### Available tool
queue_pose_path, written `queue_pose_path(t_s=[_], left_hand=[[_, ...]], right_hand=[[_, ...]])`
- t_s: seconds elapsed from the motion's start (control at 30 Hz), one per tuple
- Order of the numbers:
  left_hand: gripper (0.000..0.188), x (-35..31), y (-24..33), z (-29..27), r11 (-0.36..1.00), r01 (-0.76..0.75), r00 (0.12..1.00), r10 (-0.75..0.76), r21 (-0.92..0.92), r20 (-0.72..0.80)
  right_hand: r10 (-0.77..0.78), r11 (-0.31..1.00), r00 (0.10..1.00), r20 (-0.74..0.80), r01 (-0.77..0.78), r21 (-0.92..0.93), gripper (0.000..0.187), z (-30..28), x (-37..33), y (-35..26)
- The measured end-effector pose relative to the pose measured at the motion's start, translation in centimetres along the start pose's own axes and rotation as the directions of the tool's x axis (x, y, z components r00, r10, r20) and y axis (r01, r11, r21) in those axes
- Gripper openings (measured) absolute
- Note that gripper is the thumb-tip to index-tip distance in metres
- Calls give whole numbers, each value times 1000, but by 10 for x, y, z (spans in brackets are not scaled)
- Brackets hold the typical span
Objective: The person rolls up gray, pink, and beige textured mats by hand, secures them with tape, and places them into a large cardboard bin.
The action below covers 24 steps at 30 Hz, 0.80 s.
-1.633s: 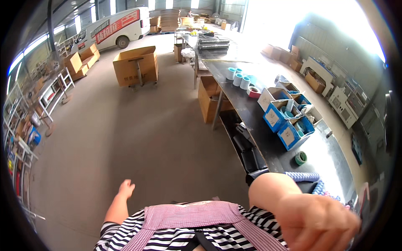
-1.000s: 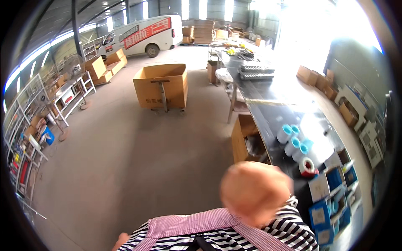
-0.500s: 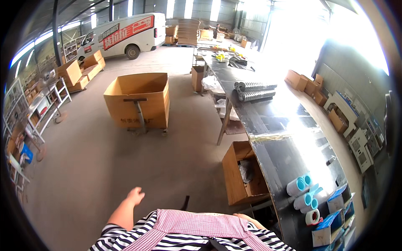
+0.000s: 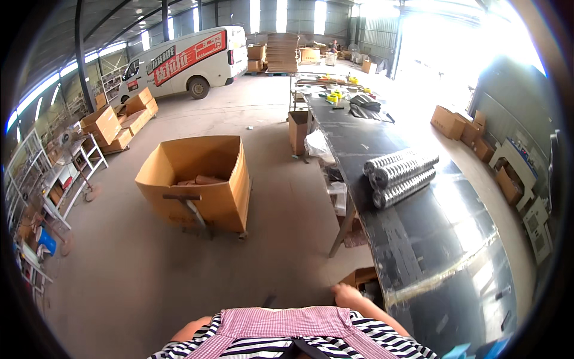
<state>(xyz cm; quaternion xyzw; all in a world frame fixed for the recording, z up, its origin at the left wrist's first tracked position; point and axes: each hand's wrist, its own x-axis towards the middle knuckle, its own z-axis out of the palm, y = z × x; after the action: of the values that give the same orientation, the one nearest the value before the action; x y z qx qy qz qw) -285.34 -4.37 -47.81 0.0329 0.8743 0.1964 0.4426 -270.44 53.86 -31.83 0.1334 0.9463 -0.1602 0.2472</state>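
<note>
My right hand (image 4: 345, 294) swings low in front of me, beside an open cardboard box (image 4: 361, 276) under the table's edge. Its fingers are small and blurred; nothing shows in them. Of my left arm, only a part near the sleeve (image 4: 192, 328) appears, and that hand is out of sight. Ahead to the left stands a big cardboard bin on casters (image 4: 209, 209) with a T-shaped handle (image 4: 190, 204) and some brown pieces (image 4: 202, 179) at its bottom. On the long black table (image 4: 412, 263) to my right lie several shiny ridged rolls (image 4: 402, 173).
Farther along the table are yellow tape rolls (image 4: 335, 96) and a dark folded bundle (image 4: 363, 106). A white van (image 4: 179, 63) is parked at the back left, near stacked cardboard (image 4: 282, 52). Cartons (image 4: 448, 122) line the right side. A pedestal fan (image 4: 64, 140) stands left.
I have moved forward: the bin and ridged rolls are nearer, and the blue tubes have left the view. My left hand has swung back out of sight; my right hand has come forward.
</note>
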Motion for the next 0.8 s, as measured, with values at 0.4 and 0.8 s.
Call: queue_pose_path(t_s=[0.4, 0.8], left_hand=[[48, 258, 219, -257, 991, -116, 993, 118, 65, -25], [56, 478, 675, -539, 515, -845, 495, 855, 140, -156]], right_hand=[[-42, 840, 995, 92, -15, 542, 32, -121, 342, 40], [132, 878, 944, 302, -253, 407, 32, -294, 607, 92]])
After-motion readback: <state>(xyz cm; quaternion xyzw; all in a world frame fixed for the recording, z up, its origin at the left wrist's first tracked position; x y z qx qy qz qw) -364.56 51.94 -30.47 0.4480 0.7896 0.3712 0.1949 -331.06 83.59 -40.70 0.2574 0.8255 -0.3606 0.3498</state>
